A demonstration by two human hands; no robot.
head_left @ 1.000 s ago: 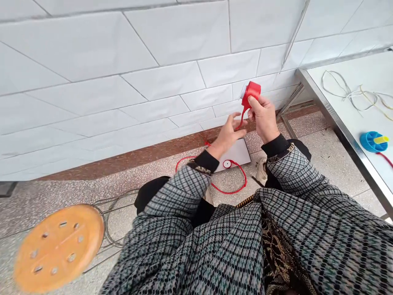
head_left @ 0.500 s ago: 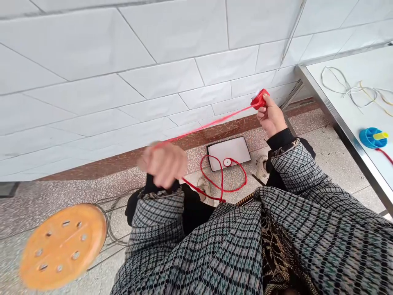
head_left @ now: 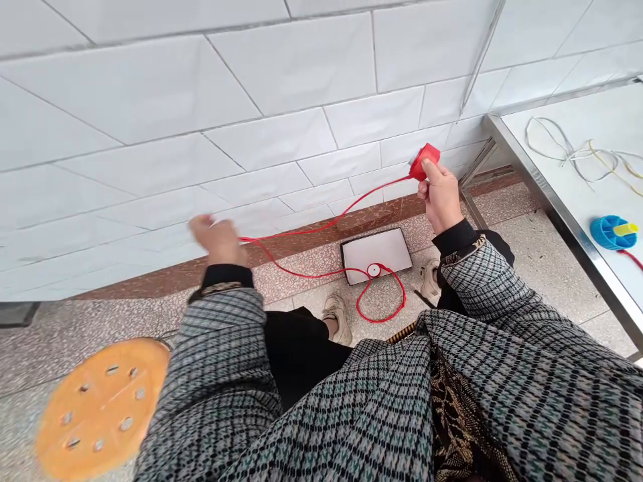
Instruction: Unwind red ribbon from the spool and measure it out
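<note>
My right hand (head_left: 441, 194) is raised in front of the tiled wall and grips a red ribbon spool (head_left: 424, 161). A red ribbon (head_left: 331, 224) runs from the spool leftward to my left hand (head_left: 217, 239), which is blurred by motion but looks closed on the ribbon. From there the ribbon drops to the floor and loops around a small white reel (head_left: 372, 270) lying at the edge of a white board (head_left: 376, 252) on the floor.
An orange perforated stool seat (head_left: 95, 408) stands at the lower left. A steel-edged table (head_left: 562, 207) at the right holds a blue spool (head_left: 611, 231) and loose strings (head_left: 577, 150). My shoes (head_left: 339, 316) rest on the speckled floor near the board.
My left hand has swung far out to the left, drawing a long stretch of ribbon off the spool. My right hand keeps the spool up near the wall.
</note>
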